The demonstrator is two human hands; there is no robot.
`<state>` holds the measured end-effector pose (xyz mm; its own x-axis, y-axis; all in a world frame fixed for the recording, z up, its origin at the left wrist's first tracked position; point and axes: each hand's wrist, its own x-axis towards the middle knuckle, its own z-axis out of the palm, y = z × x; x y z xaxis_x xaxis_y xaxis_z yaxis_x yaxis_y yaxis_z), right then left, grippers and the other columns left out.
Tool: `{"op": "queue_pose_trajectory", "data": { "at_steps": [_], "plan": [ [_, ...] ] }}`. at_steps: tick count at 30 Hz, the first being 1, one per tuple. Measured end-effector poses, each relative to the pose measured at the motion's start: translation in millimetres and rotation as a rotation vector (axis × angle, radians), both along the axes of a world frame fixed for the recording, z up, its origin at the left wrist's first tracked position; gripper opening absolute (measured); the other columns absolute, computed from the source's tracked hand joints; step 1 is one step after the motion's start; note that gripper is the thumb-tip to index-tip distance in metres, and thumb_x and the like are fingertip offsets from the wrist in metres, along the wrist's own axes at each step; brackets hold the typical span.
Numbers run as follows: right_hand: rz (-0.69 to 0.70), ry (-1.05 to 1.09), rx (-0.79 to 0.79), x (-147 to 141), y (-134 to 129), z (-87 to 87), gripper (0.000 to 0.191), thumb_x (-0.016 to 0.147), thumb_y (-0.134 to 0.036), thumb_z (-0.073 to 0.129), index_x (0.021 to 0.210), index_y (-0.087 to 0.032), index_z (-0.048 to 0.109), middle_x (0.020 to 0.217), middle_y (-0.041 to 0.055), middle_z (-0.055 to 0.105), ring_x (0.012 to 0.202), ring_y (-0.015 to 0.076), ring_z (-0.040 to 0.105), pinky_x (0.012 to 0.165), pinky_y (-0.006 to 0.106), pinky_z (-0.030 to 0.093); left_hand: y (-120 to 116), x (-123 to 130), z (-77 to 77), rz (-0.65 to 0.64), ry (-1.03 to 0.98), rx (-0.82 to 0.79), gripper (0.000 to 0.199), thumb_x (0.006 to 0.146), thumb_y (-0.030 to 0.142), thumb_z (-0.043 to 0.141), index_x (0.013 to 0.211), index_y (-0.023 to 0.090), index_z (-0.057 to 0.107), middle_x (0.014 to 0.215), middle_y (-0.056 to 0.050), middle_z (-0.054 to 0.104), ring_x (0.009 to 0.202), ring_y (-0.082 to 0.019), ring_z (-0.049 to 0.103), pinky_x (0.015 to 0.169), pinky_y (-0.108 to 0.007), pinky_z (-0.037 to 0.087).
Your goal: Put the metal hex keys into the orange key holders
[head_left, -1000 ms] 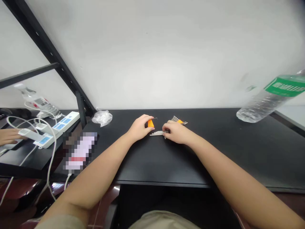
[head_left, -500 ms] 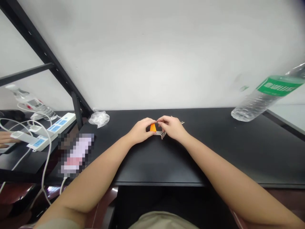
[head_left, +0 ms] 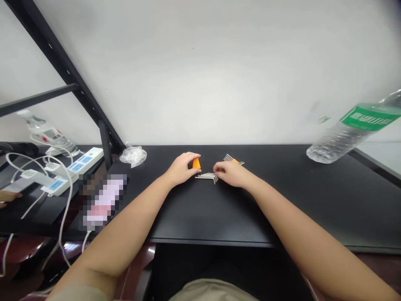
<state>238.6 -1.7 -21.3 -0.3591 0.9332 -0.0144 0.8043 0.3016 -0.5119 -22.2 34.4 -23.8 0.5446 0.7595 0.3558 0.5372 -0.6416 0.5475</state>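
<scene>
An orange holder point(head_left: 196, 163) is pinched between the thumb and fingers of my left hand point(head_left: 182, 168), just above the black table. Several silver L-shaped hex keys point(head_left: 207, 176) lie on the table between my hands. The curled fingers of my right hand point(head_left: 229, 173) are at the bent ends of these keys; whether they grip one is hidden. Behind my right hand lies a second set of hex keys point(head_left: 228, 157) with an orange holder point(head_left: 235, 160), partly covered by the hand.
A crumpled clear plastic bag point(head_left: 133, 156) lies at the back left of the table point(head_left: 200, 217). A green-labelled bottle point(head_left: 354, 129) stands at the right. At the left are a blurred phone point(head_left: 105, 200), a power strip point(head_left: 77, 169), cables, another bottle point(head_left: 50, 133) and another person's hand point(head_left: 9, 196).
My hands have moved apart, the left one carrying the orange holder slightly left. My right hand has come down nearer the loose keys, and the second set behind it shows more.
</scene>
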Motion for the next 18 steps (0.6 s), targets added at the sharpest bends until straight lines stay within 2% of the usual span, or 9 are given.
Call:
{"op": "queue_pose_trajectory", "data": {
  "at_steps": [2, 7, 10, 13, 15, 18],
  "plan": [
    [0.014, 0.004, -0.006, -2.8, -2.2, 1.5, 0.016, 0.094, -0.028, 0.056, 0.094, -0.024, 0.072, 0.089, 0.0018, 0.073, 0.079, 0.0177, 0.065, 0.072, 0.029, 0.046, 0.5, -0.5, -0.1, 0.021, 0.016, 0.025, 0.051, 0.084, 0.033, 0.076, 0.133, 0.025, 0.064, 0.131, -0.006, 0.067, 0.122, -0.026, 0.060, 0.111, -0.046, 0.046],
    [0.088, -0.036, 0.155, -9.8, -11.3, 6.1, 0.011, 0.092, -0.027, 0.062, 0.091, -0.021, 0.071, 0.096, 0.0057, 0.067, 0.085, 0.0184, 0.062, 0.079, 0.029, 0.046, 4.2, -2.4, -3.3, 0.041, -0.007, 0.046, 0.051, 0.086, 0.030, 0.075, 0.135, 0.025, 0.062, 0.132, -0.005, 0.066, 0.121, -0.025, 0.059, 0.110, -0.044, 0.047],
    [0.169, -0.092, 0.147, -19.4, -18.8, 5.7, 0.010, 0.091, -0.020, 0.061, 0.092, -0.020, 0.071, 0.099, 0.0069, 0.065, 0.078, 0.0164, 0.061, 0.074, 0.028, 0.045, 6.4, -2.6, -6.6, 0.060, -0.071, 0.020, 0.063, 0.085, 0.028, 0.075, 0.145, 0.025, 0.054, 0.133, -0.007, 0.066, 0.122, -0.025, 0.061, 0.111, -0.045, 0.047],
    [0.162, -0.180, 0.170, -29.1, -24.3, 3.4, 0.009, 0.086, -0.012, 0.061, 0.083, -0.018, 0.066, 0.093, 0.0078, 0.064, 0.074, 0.0168, 0.059, 0.070, 0.028, 0.044, 7.0, -2.7, -6.8, 0.040, -0.192, -0.035, 0.077, 0.084, 0.028, 0.076, 0.153, 0.023, 0.043, 0.133, -0.008, 0.066, 0.120, -0.023, 0.064, 0.110, -0.043, 0.050],
    [0.149, -0.187, 0.192, -31.2, -25.4, 3.0, 0.009, 0.082, -0.009, 0.062, 0.080, -0.018, 0.063, 0.090, 0.0075, 0.064, 0.073, 0.0170, 0.058, 0.069, 0.029, 0.044, 6.3, -2.7, -4.1, 0.008, -0.229, -0.037, 0.071, 0.083, 0.029, 0.077, 0.149, 0.023, 0.049, 0.134, -0.008, 0.066, 0.121, -0.023, 0.064, 0.110, -0.042, 0.051],
    [0.147, -0.045, 0.200, -24.8, -22.2, 7.0, 0.008, 0.085, -0.011, 0.061, 0.084, -0.019, 0.063, 0.089, 0.0054, 0.065, 0.074, 0.0168, 0.059, 0.069, 0.028, 0.045, 4.0, -3.0, 2.2, -0.015, -0.205, 0.007, 0.054, 0.082, 0.029, 0.079, 0.133, 0.022, 0.062, 0.133, -0.008, 0.066, 0.123, -0.024, 0.064, 0.111, -0.042, 0.050]
  ]
}}
